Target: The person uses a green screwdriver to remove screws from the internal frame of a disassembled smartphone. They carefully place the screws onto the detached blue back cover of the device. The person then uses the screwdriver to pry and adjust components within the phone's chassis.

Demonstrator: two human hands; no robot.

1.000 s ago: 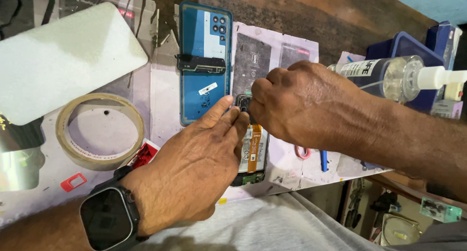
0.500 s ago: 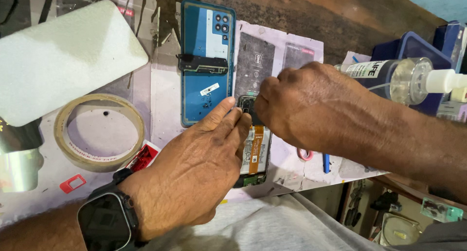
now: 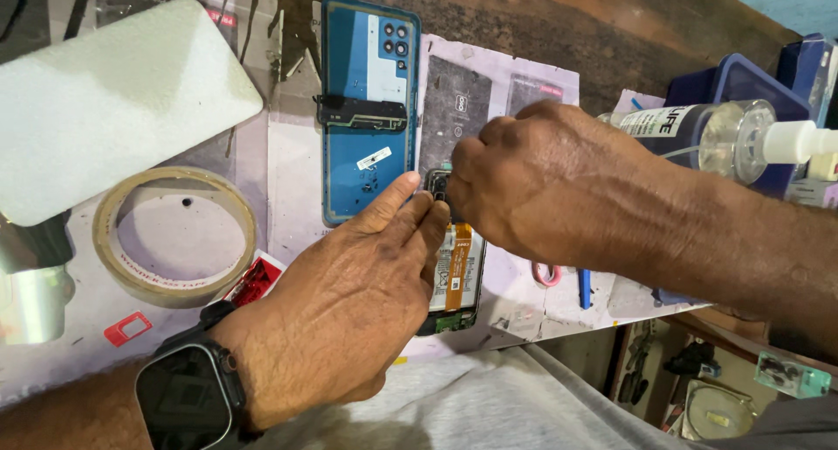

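An opened phone [image 3: 456,275] lies on the paper-covered bench, its battery and orange flex cable showing; both hands hide most of it. My left hand [image 3: 349,302], with a dark smartwatch [image 3: 188,398] on the wrist, lies flat on the phone and steadies it, fingers stretched toward its top. My right hand [image 3: 541,184] is closed in a pinch over the phone's top end; what it grips is hidden. The phone's blue back cover [image 3: 367,109] lies inside-up just left of the hands.
A roll of tan tape [image 3: 175,236] sits at the left, below a white foam pad [image 3: 105,101]. A clear pump bottle [image 3: 724,140] lies at the right beside a blue tray [image 3: 751,79]. Grey cloth [image 3: 489,406] covers my lap at the bench edge.
My right hand has shifted slightly left and down over the phone's top end. The left hand stays pressed on the phone.
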